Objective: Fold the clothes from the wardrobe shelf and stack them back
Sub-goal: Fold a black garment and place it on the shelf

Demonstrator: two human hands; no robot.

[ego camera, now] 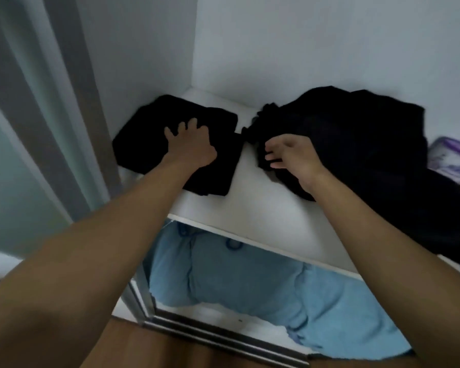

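Observation:
A folded black garment [144, 134] lies at the left end of the white wardrobe shelf [255, 197], near the back corner. My left hand [190, 144] rests on top of it with fingers spread and bent. To the right sits a loose heap of black clothes [356, 134] that spills over the shelf's front edge at the far right. My right hand [290, 155] hovers at the heap's left edge with fingers loosely curved, touching the cloth; I cannot tell if it pinches any.
A white and purple packet [452, 160] lies at the far right behind the heap. Below the shelf, light blue bedding [250, 282] fills the lower compartment. The wardrobe's side wall and a sliding door frame [72, 128] stand on the left.

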